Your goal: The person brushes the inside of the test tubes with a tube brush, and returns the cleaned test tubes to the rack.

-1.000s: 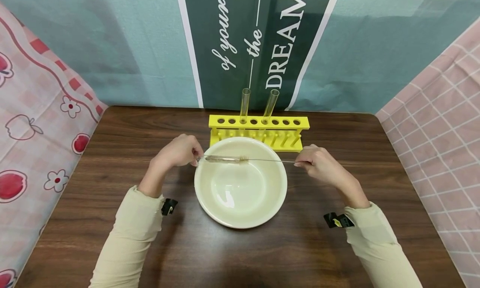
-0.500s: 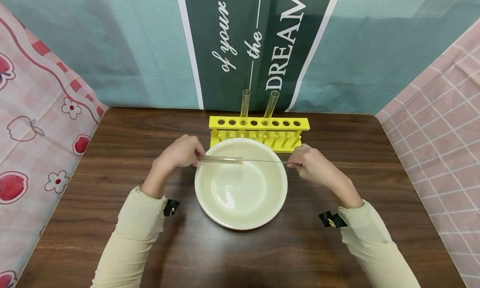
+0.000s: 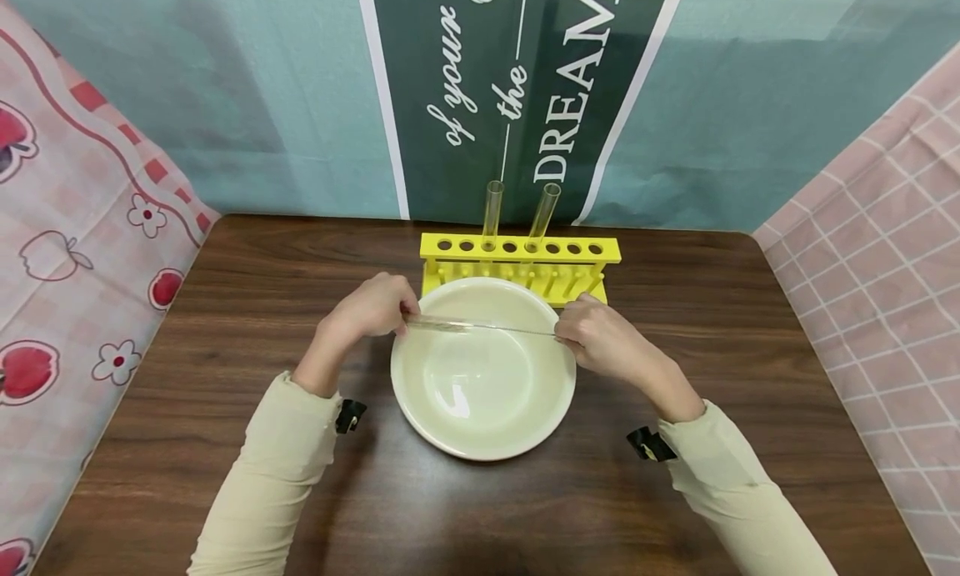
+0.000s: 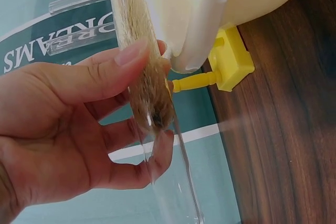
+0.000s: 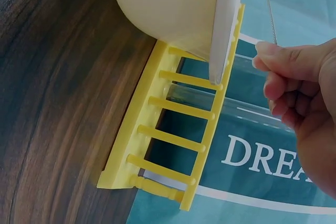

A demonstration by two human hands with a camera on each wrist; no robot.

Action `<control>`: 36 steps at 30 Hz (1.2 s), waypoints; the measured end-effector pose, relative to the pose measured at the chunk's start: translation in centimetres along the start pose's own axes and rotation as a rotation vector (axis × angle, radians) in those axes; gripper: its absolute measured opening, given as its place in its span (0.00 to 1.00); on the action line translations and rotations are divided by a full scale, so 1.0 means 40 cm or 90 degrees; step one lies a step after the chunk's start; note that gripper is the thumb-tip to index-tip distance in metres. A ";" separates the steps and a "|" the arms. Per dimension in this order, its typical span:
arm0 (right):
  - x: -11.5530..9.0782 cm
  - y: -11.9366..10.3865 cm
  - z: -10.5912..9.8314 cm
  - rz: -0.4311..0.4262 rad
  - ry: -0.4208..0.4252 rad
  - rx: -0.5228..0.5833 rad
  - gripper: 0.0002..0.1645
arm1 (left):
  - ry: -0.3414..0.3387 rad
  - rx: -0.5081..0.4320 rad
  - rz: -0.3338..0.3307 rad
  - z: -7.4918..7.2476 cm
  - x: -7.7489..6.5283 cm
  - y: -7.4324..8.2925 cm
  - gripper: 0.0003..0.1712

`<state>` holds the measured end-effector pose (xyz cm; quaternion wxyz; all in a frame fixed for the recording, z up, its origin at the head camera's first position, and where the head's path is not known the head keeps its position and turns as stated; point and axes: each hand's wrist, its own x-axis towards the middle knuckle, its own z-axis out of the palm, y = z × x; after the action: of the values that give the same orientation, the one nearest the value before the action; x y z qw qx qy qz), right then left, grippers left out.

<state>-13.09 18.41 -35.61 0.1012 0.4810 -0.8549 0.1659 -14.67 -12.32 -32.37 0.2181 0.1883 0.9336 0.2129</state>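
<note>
My left hand (image 3: 371, 309) grips a clear glass test tube (image 4: 173, 182) above the left part of a cream bowl (image 3: 483, 453). Inside the tube, the tan bristles of a test tube brush (image 4: 149, 90) are visible through the glass, their dark end level with my left fingers. Thumb and forefinger of my right hand (image 3: 603, 334) pinch the brush's thin twisted-wire handle (image 5: 272, 22), which comes out of the tube's open mouth. Tube and wire lie nearly in line across the bowl, sloping slightly down to the right in the head view.
Behind the bowl stands a yellow test tube rack (image 3: 521, 247). It carries a left test tube (image 3: 492, 213) and a right test tube (image 3: 544, 213), the latter leaning. Dark wood tabletop (image 3: 480, 518) surrounds the bowl, with a printed cloth (image 3: 300, 101) hanging behind.
My right hand has moved left towards the tube, and the bristles have gone from the tube's mouth deeper inside. Less wire shows between the hands. My left hand has shifted slightly right.
</note>
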 end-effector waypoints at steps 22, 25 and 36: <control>0.046 -0.033 0.020 -0.012 -0.004 -0.041 0.22 | -0.001 -0.002 0.047 0.018 0.013 0.021 0.17; 0.051 -0.038 0.024 -0.009 -0.014 -0.043 0.18 | -0.010 -0.007 0.039 0.018 0.014 0.026 0.12; 0.065 -0.045 0.032 -0.015 -0.017 -0.043 0.17 | -0.009 -0.014 0.056 0.023 0.015 0.032 0.22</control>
<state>-12.91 15.02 -35.58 0.1079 0.4895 -0.8556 0.1295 -14.40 -10.70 -32.70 0.2170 0.2281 0.9205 0.2315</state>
